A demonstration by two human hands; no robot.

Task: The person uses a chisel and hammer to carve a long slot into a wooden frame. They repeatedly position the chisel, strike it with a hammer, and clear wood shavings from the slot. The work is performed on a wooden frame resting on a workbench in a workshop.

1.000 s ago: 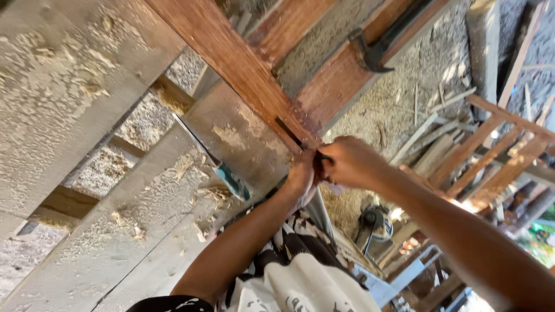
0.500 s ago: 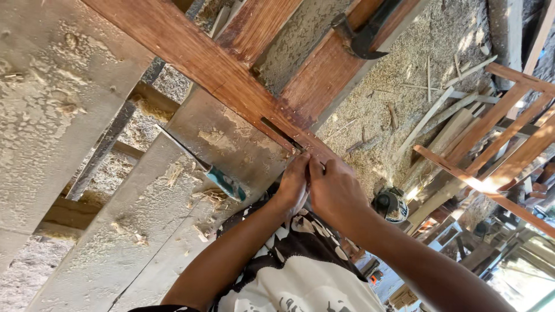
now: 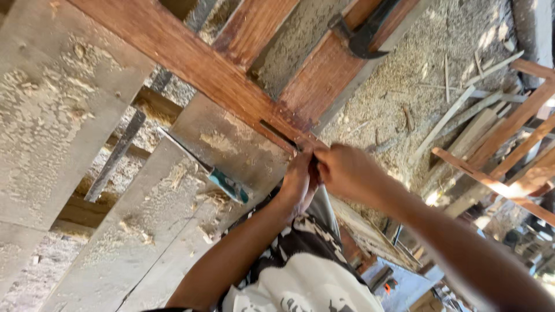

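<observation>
Left hand (image 3: 298, 180): our fingers are curled together at the end of the reddish wooden rail (image 3: 191, 60), just where a narrow mortise slot (image 3: 278, 134) is cut; what they pinch is hidden by the knuckles.
Right hand (image 3: 345, 170): pressed against the left one, fingers folded shut; we cannot tell what they close on, though a grey metal strip (image 3: 327, 209) shows just below both hands.
Why so held: we judge both hands crowd one small spot because the work sits at the slot, and the rail lies flat on the bench planks (image 3: 144, 231) for support.
Rail: it runs away from our fingertips, crossed by two more reddish pieces (image 3: 324, 75) beyond them.
Saw (image 3: 202, 167): lies on the planks beside the left wrist, teal handle nearest us, apart from both hands.
Hammer (image 3: 364, 34): well beyond the fingers, resting on a far piece, its top cut off.
Hard to make out: the ground past the right hand is sawdust and scrap sticks; wooden frames (image 3: 509, 133) there run off the edge.
</observation>
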